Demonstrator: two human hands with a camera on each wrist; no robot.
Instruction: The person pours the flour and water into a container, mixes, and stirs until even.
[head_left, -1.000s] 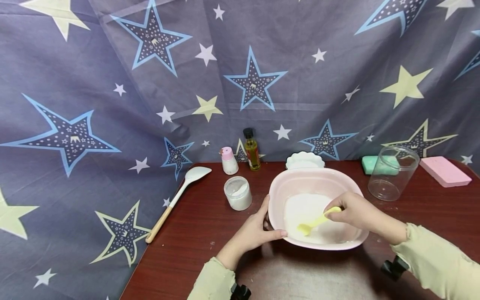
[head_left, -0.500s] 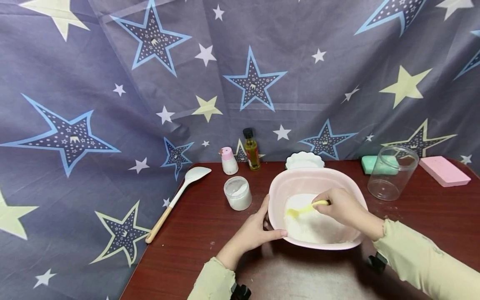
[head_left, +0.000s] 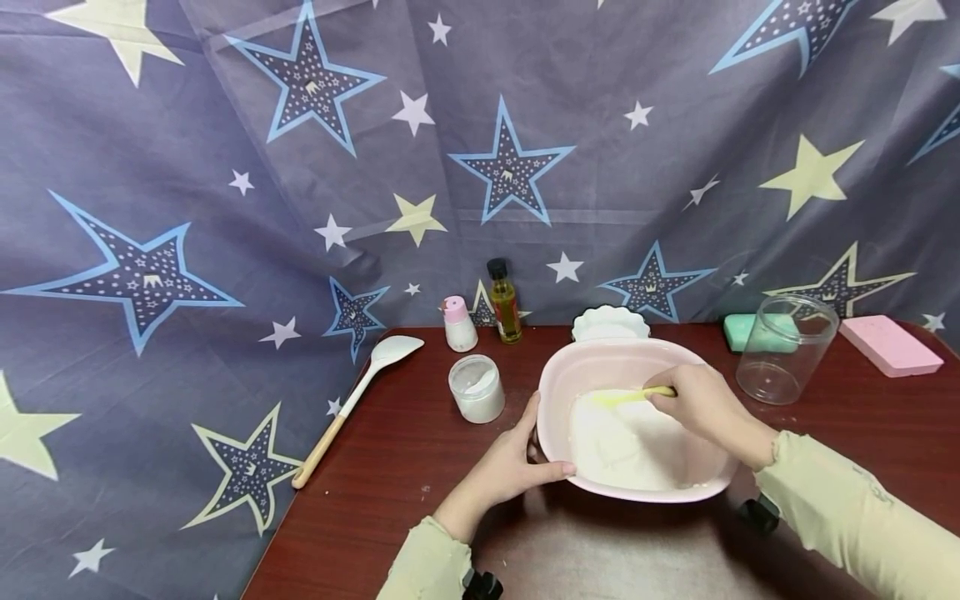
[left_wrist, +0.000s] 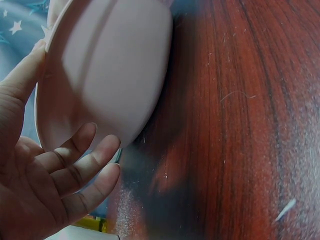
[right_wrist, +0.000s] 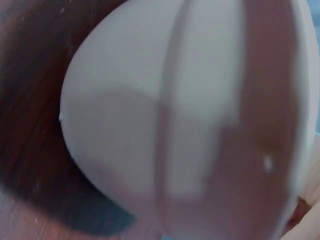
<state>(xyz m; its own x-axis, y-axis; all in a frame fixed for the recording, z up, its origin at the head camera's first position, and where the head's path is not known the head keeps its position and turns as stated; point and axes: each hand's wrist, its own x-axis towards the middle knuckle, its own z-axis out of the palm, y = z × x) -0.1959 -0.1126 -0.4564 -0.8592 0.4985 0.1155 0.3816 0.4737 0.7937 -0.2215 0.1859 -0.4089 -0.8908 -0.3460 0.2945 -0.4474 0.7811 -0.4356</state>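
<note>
A pink basin (head_left: pixel 558 367) with white powder (head_left: pixel 622 446) in it stands on the table in the head view. My left hand (head_left: pixel 506 462) holds its left side, thumb on the rim and fingers against the outer wall; the left wrist view shows these fingers loosely bent beside the wall. My right hand (head_left: pixel 701 408) reaches over the basin and pinches the handle of a yellow spoon (head_left: pixel 626 396). The spoon's head lies at the far side of the powder, partly hard to make out. In the right wrist view the basin's outer wall (right_wrist: pixel 115 125) hides most of that hand.
Left of the basin are an open jar of white powder (head_left: pixel 477 392), a pink-capped shaker (head_left: pixel 459 325), an oil bottle (head_left: pixel 505 304) and a white spatula (head_left: pixel 360 400). Behind stands a scalloped white dish (head_left: pixel 610 321). To the right are a clear container (head_left: pixel 783 354), a green sponge (head_left: pixel 742 332) and a pink sponge (head_left: pixel 890 344).
My right hand has swept the spoon from the near part of the powder leftward, then to the far side. The left hand keeps its place on the basin.
</note>
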